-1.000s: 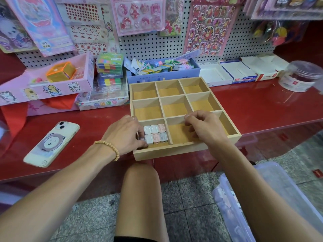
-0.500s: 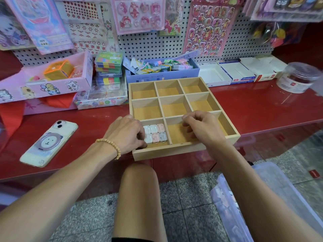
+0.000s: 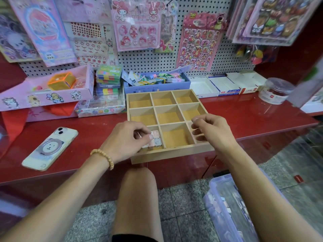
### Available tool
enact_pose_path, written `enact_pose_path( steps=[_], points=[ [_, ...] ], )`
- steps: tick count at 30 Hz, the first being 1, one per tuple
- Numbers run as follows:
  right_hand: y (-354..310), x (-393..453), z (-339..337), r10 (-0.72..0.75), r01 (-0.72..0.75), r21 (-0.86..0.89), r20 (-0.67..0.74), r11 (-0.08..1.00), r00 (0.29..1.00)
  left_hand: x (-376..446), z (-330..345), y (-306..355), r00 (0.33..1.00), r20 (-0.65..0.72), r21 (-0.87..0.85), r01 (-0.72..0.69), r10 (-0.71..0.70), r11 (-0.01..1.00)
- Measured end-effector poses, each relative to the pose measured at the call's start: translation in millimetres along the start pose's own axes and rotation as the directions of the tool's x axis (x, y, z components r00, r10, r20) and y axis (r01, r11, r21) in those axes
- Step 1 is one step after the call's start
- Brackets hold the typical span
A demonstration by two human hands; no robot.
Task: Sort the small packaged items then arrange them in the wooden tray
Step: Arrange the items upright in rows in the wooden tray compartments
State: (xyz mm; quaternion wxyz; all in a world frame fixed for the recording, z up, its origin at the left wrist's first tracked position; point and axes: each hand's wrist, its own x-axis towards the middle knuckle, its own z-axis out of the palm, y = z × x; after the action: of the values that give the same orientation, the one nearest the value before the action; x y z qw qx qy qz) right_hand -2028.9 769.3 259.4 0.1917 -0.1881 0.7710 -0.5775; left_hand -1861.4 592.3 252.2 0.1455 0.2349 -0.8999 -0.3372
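Small packaged items (image 3: pixel 155 139), glossy pastel rectangles, fill the near-left cell of the nine-cell wooden tray (image 3: pixel 172 151) on the red counter (image 3: pixel 253 117); left hand (image 3: pixel 127 139) fingertips pinch one, right hand (image 3: pixel 212 131) loosely curled, empty.

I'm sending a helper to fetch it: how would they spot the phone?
Start at the wooden tray on the red counter. Look left, past the left hand: the phone lies flat, alone, its cream case showing a bear face.
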Motion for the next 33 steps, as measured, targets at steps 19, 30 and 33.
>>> enact_pose_path(
  steps=[19, 30, 33],
  points=[
    [112.2, -88.0, -204.0, -0.018, -0.008, -0.076, -0.329, 0.997, 0.944, -62.6, 204.4, 139.1, 0.95, 0.305, -0.441, 0.204, -0.068, 0.874],
    [307.9, -69.3, -224.2, 0.29, -0.347, -0.25, -0.237, 0.904, 0.927, -48.6, 356.0, 100.4, 0.912, 0.409, -0.132, 0.107, -0.044, 0.986],
    [373.6, -52.8, -209.8, 0.355, -0.381, -0.356, -0.141, 0.853, 0.924, -29.5, 395.7, 78.6, 0.914, 0.406, 0.024, -0.039, 0.026, 0.999]
  ],
)
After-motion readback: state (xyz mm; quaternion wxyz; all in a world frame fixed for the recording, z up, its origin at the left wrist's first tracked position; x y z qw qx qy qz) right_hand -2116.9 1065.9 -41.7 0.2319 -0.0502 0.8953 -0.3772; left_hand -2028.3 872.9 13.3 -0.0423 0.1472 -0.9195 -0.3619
